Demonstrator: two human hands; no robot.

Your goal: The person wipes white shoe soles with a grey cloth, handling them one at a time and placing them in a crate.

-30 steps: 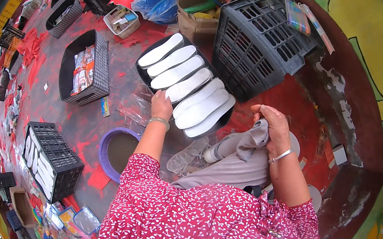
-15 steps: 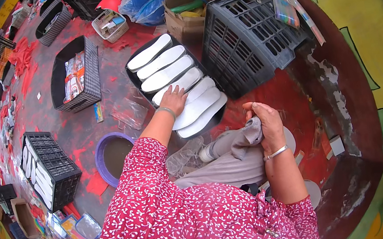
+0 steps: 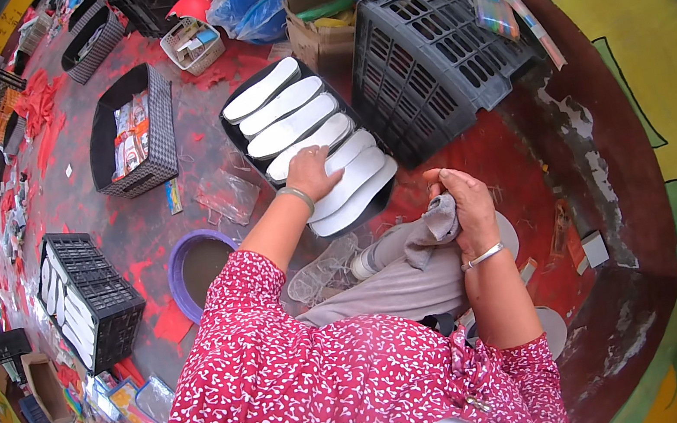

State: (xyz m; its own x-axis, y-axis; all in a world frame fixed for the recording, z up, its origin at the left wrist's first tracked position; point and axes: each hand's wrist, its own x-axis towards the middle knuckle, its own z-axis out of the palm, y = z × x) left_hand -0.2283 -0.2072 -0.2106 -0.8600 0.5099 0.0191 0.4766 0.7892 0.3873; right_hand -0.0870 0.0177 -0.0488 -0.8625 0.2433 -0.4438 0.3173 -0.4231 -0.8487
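The right hand (image 3: 469, 205) curls around a grey cloth (image 3: 431, 235), partly hiding it. The left hand (image 3: 312, 173), fingers loosely bent, partly covers white insoles (image 3: 292, 133) in a black tray (image 3: 239, 142); whether it grips, I cannot tell. Beyond, a grey crate (image 3: 443, 64) obscures part of a cardboard box (image 3: 321, 46).

My left hand (image 3: 311, 173) rests on white insoles (image 3: 291, 127) lined up across a dark tray (image 3: 235, 139). Nearer and to the right, my right hand (image 3: 474, 209) curls against bunched grey cloth (image 3: 432, 234); whether it grips, I can't tell. A slatted grey crate (image 3: 461, 97) stands at the tray's far right, and a purple basin (image 3: 176, 279) holding murky liquid sits left of my forearm.
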